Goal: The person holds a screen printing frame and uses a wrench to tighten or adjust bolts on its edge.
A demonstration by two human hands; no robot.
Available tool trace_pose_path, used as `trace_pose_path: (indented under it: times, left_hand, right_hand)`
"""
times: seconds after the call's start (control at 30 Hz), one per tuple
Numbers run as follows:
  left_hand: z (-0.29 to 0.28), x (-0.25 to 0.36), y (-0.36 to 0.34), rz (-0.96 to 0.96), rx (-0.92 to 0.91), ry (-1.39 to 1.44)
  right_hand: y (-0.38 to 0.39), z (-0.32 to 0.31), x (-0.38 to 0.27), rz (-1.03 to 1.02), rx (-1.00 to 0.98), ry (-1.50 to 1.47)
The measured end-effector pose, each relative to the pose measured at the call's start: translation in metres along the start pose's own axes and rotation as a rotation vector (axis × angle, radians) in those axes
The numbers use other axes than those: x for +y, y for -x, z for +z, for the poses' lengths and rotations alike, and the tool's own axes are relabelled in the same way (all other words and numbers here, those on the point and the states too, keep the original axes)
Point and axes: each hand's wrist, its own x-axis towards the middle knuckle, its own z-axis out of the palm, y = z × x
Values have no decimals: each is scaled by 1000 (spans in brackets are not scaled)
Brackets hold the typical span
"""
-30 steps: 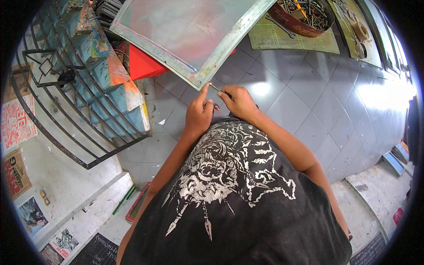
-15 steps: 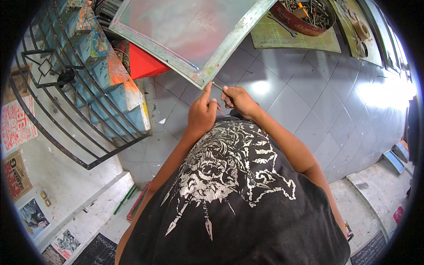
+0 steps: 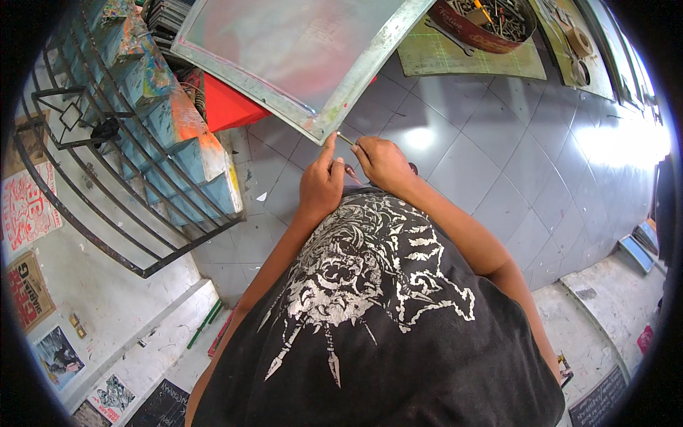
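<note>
Slanting across the top centre of my remote view, the screen-printing frame point(image 3: 284, 53) points its nearest corner down toward the wearer, its pale border stained in places, its mesh clouded grey and pink; the far side runs out of sight, so I cannot see what bears it there. Close to that corner I have the right hand point(image 3: 382, 158) pinching a thin metal rod point(image 3: 346, 139) between thumb and curled fingers, the rod's tip right by the left index fingertip; whether the rod touches the frame I cannot tell. The left hand point(image 3: 322, 180) has its index finger stretched up to the corner and its thumb standing apart, while the other fingers are hidden from me, so I cannot tell whether they grip anything. Below both hands I make out the wearer's black shirt point(image 3: 398, 356) with its white print. A red panel point(image 3: 231, 105) shows from under the frame's left side, and grey floor tiles point(image 3: 462, 156) spread to the right. Farther out, at upper right, I see a round reddish tin point(image 3: 487, 41) full of small metal pieces on a green cutting mat point(image 3: 498, 64), an open-ended wrench point(image 3: 449, 37) just beside it, and past them a tan tape roll point(image 3: 583, 37). Over on the left, a black iron railing point(image 3: 192, 246) crosses in front of paint-spattered blue steps point(image 3: 188, 167)
</note>
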Motion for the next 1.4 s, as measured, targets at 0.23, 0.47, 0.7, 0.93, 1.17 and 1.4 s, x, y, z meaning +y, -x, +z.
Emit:
trace_pose_path:
  times: [0.23, 0.47, 0.7, 0.93, 1.17, 1.4]
  left_hand:
    - [-2, 2, 1, 13, 8, 30]
    - [-1, 0, -1, -1, 4, 15]
    - [1, 1, 0, -7, 38, 18]
    - [0, 0, -4, -4, 25, 11]
    - [3, -8, -4, 29, 45, 42]
    - [-1, 3, -1, -44, 2, 52]
  right_hand:
    - [-5, 6, 13, 577, -303, -1101]
    - [-7, 9, 14, 816, -326, -1191]
    - [-1, -2, -3, 18, -15, -74]
    - [-2, 28, 35, 449, -313, -1035]
    - [2, 15, 9, 456, -278, -880]
    - [-2, 12, 8, 56, 9, -171]
